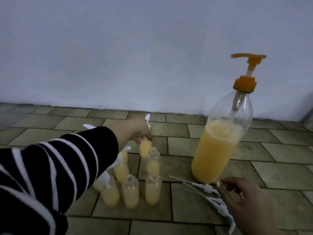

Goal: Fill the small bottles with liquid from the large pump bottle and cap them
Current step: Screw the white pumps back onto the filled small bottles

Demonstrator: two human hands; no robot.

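Left hand point(137, 129) lifts a capped small bottle point(145, 148) above the cluster; right hand point(243, 199) lies on the loose pump caps point(205, 189).

The left grip pinches the held bottle by its neck, and its yellow body hangs tilted over an uncapped bottle point(153, 161). More small bottles point(130, 194), some capped in white, stand on the tiled floor point(279, 175) at 6 o'clock of it. The large pump bottle point(220, 143), about half full of yellow liquid, stands upright at 3 o'clock of the cluster. The right grip is loosely spread, fingers touching the caps at 5 o'clock of that bottle's base.
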